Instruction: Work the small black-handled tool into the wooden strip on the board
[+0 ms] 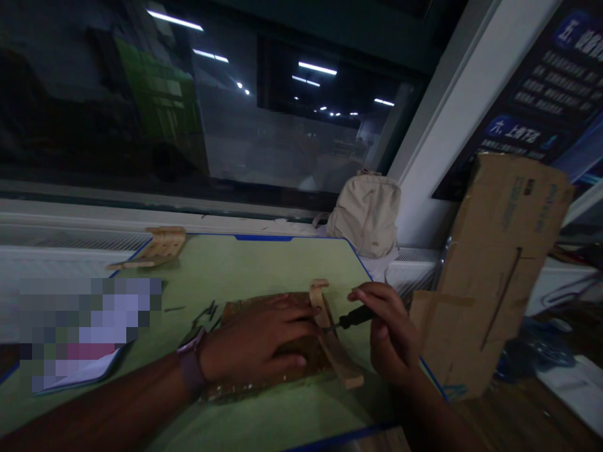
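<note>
My left hand (264, 339) lies flat, fingers stretched out, on a brown wooden board (235, 311) that rests on the green mat (235, 263). Its fingertips touch a pale curved wooden strip (336, 355) lying along the board's right edge. My right hand (389, 326) is closed round a small black-handled tool (355, 317), whose thin tip points left at the strip. A dark watch (191, 364) sits on my left wrist.
A stack of pale wooden parts (157, 246) lies at the mat's far left corner. A beige bag (367, 213) stands by the window sill. A tilted cardboard box (494, 263) leans just right of the mat. Small dark bits (205, 312) lie left of the board.
</note>
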